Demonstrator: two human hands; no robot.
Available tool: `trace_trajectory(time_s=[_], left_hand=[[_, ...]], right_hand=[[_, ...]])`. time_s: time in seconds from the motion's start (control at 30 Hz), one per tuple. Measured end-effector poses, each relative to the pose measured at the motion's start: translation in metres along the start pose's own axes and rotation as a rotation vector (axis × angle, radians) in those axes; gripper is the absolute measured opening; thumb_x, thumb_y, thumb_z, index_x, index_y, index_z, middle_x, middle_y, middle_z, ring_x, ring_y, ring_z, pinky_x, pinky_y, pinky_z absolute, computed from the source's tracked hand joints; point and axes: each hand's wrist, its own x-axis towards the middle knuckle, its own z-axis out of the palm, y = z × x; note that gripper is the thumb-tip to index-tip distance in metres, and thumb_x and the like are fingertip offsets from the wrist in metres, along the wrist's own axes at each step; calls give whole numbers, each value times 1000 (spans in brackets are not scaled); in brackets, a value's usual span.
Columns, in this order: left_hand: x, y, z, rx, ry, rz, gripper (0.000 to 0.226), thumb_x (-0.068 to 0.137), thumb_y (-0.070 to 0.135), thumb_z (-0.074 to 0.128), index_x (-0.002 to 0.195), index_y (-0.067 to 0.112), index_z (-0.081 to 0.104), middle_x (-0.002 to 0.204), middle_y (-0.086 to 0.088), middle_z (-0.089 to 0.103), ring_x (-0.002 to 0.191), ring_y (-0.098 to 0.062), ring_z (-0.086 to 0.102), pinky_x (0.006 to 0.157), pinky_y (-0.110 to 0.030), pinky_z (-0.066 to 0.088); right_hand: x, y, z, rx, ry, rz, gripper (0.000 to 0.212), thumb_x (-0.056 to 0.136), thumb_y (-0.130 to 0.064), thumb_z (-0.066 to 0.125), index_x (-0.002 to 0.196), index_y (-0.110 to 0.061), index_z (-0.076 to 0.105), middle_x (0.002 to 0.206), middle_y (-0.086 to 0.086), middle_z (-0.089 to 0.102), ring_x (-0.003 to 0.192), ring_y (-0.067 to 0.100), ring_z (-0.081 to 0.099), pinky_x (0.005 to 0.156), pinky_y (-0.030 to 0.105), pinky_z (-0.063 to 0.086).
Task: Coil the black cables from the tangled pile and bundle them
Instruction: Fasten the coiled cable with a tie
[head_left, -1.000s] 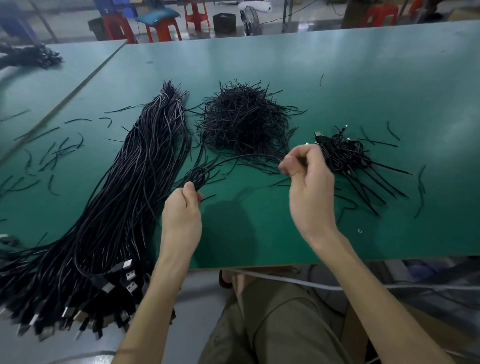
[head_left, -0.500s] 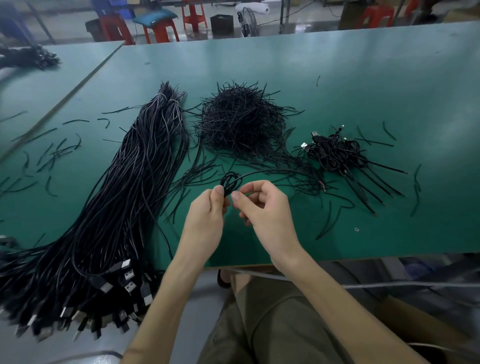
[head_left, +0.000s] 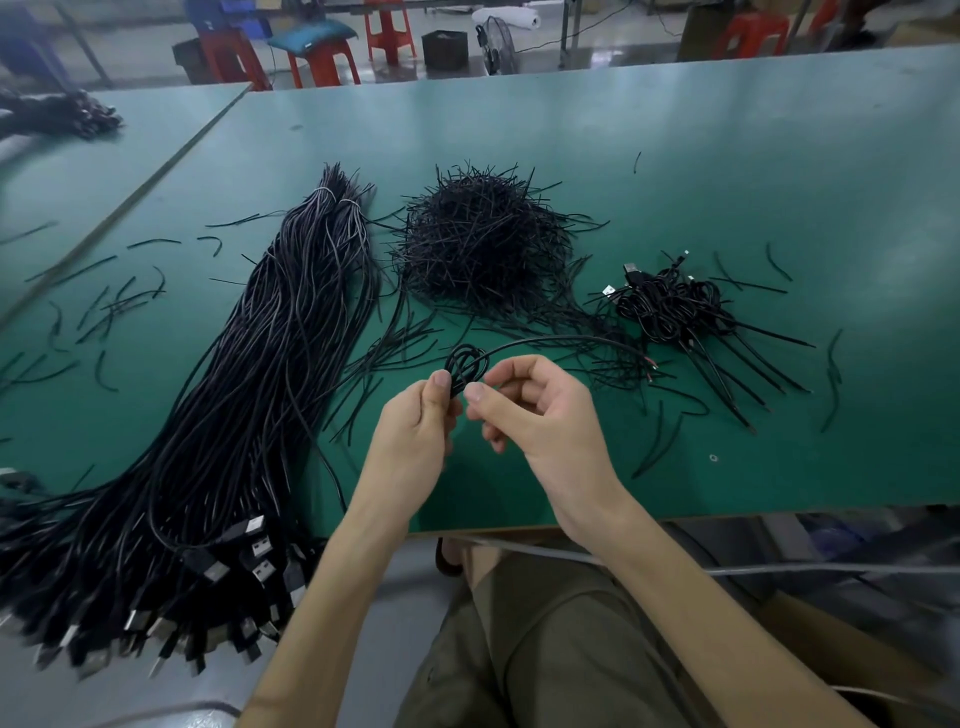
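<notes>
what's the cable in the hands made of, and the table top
Cable: seemingly black plastic or rubber sheath, faint sheen, bends into tight loops. Table: green, smooth, semi-matte top, perhaps laminate, with soft light reflections; pale wood-like edge suggests board.

Right hand (head_left: 540, 415) joined left hand (head_left: 415, 431); cable (head_left: 467, 364) looped.

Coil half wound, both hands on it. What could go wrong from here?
1. Only fingertip pinches of the left hand and right hand hold the small black cable coil; a slack pinch could let loops spring open.
2. Its free tail ends among scattered black strands; winding it in may drag them.
3. The long black USB cable bundle overhangs the green table edge; a nudge might slide it off.
</notes>
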Motion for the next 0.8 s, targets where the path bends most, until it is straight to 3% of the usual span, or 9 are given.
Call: trace_trajectory(time_s=[0.23, 0.57, 0.8], left_hand=[[-2, 1, -5, -25, 43, -54, 46, 110, 37, 36, 72, 15, 48, 45, 15, 42, 40, -3, 34, 49, -28, 27], [-7, 6, 1, -38, -74, 58, 45, 108, 40, 36, 72, 16, 48, 49, 17, 43, 43, -3, 33, 46, -16, 28], [-10, 13, 0, -118, -123, 3, 42, 110, 35, 40, 77, 9, 46, 51, 15, 39, 43, -3, 28, 42, -17, 26]], right_hand=[[-10, -1, -1, 24, -62, -39, 15, 90, -11, 75, 95, -8, 62, 76, 5, 72, 64, 15, 62, 58, 26, 51], [-7, 4, -5, 39, 25, 23, 20, 90, -12, 76, 100, -1, 62, 80, 8, 73, 64, 14, 62, 59, 25, 52], [-10, 6, -9, 65, -2, 57, 26, 89, -16, 78, 105, -5, 61, 78, 5, 72, 66, 15, 61, 60, 26, 50]])
